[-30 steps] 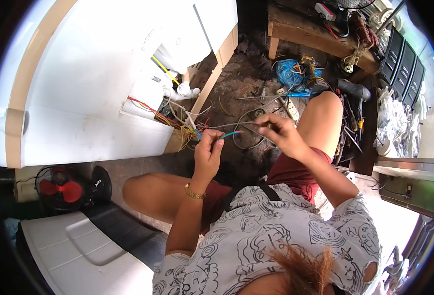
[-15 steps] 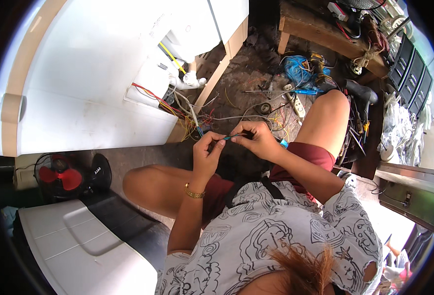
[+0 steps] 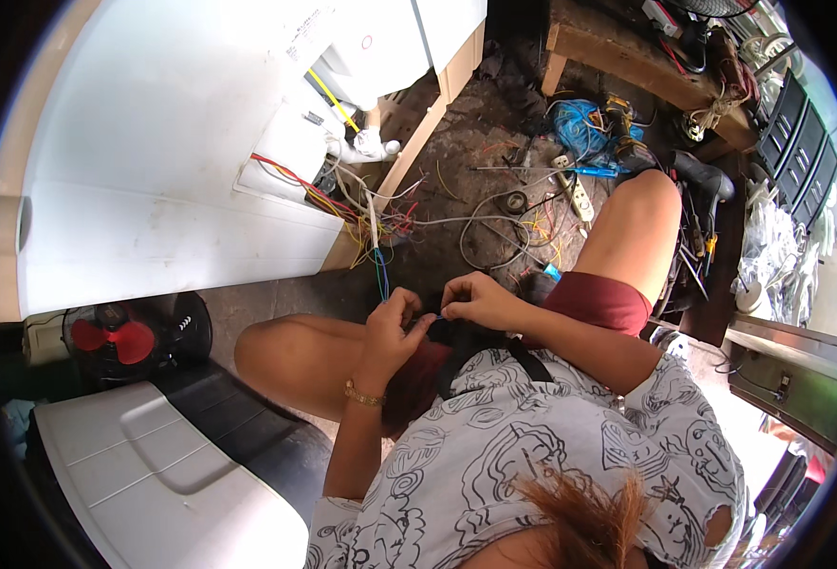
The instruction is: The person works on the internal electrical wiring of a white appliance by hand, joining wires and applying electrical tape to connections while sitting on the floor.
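Wires (image 3: 381,273) near a corner of the white appliance (image 3: 172,190); left hand (image 3: 394,328) and right hand (image 3: 482,303) pinch them, seemingly working the ends; next calls for steady fingertips.

Left hand (image 3: 395,332) holding thin blue and green wires (image 3: 381,273). Right hand (image 3: 480,303) pinching bluish wire bit (image 3: 438,319) just beside it. Gold bracelet (image 3: 365,394) going round left wrist (image 3: 374,373). Red and yellow wires (image 3: 302,186) poking out of big white box (image 3: 172,190). Red-bladed fan (image 3: 126,339) standing at left. Blue-handled screwdriver (image 3: 597,172) lying by white power strip (image 3: 580,202) on floor (image 3: 262,299). Wooden bench (image 3: 617,59) standing farther off.
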Tool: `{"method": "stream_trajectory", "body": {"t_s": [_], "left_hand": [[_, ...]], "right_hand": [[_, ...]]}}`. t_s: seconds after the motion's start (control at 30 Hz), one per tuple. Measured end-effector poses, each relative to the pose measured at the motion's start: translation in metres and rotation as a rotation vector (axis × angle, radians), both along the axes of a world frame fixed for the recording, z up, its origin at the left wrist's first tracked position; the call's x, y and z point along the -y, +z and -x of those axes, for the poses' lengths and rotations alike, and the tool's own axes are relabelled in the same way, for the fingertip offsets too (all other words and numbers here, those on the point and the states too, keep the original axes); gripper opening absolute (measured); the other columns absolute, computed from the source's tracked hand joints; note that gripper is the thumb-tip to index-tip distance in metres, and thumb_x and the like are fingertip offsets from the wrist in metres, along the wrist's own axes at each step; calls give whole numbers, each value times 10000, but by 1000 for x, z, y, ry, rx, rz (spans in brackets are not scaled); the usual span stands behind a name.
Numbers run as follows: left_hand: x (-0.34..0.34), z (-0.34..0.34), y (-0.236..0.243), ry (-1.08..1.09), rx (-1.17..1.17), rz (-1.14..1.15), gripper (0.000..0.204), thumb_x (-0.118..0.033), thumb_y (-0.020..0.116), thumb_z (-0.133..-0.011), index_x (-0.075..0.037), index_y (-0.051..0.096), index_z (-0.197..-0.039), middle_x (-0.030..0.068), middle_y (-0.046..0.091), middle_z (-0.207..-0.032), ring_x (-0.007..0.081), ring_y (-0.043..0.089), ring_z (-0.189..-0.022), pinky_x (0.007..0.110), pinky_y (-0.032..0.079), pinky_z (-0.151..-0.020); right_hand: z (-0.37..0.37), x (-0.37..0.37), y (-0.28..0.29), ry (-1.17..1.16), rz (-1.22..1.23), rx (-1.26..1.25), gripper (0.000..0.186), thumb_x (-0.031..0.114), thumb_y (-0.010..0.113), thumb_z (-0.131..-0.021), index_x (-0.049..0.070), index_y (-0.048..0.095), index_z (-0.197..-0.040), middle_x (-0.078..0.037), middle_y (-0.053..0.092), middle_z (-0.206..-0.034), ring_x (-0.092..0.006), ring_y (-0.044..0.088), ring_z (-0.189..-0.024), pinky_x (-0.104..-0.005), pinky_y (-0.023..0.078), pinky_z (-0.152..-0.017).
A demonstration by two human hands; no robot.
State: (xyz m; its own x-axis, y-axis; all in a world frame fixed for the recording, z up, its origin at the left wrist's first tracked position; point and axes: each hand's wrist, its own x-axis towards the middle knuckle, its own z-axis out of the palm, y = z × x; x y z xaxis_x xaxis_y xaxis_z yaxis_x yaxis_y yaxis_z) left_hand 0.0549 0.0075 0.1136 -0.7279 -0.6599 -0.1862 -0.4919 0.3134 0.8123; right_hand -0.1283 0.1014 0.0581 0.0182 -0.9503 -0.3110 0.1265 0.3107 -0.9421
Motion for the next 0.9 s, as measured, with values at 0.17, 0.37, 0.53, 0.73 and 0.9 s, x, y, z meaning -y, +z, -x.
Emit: {"method": "stream_trajectory", "body": {"t_s": [0.17, 0.37, 0.53, 0.73, 0.9], "left_hand": [[6, -8, -5, -45, -80, 137, 146, -41, 731, -761, 0, 652, -876, 110, 564, -796, 236, 589, -755, 330, 472, -655], [9, -11, -19, -42, -106, 70, 149, -23, 733, -748, 2, 647, -867, 109, 615, -841, 233, 627, -792, 331, 483, -679], [6, -11, -33, 29, -86, 22, 133, -20, 725, -751, 19, 624, -827, 110, 615, -843, 220, 620, -773, 314, 478, -678], [4, -13, -38, 141, -177, -273, 96, -18, 647, -831, -22, 556, -860, 57, 563, -797, 162, 584, -760, 293, 499, -735], [17, -17, -54, 427, -566, -816, 80, -52, 560, -906, -96, 498, -932, 4, 505, -757, 141, 519, -714, 319, 515, -832]], "right_hand": [[6, 26, 10, 67, 66, -321, 141, 173, 710, -764, 49, 676, -822, -113, 681, -771, -244, 651, -706, -359, 496, -683], [5, 29, 19, 224, 488, -717, 116, 164, 700, -762, 69, 654, -812, -94, 663, -754, -316, 630, -677, -396, 485, -636], [4, 39, 2, 281, 64, -467, 204, 261, 695, -805, 64, 667, -851, -95, 684, -785, -266, 661, -713, -390, 505, -663], [1, 100, -109, -85, 108, -257, 314, 280, 697, -839, 58, 659, -1057, -152, 695, -890, -292, 682, -816, -390, 519, -740], [-16, 137, -158, -194, 252, -729, 372, 251, 715, -818, 68, 642, -1133, -193, 673, -1020, -344, 647, -1003, -425, 499, -857]]}}
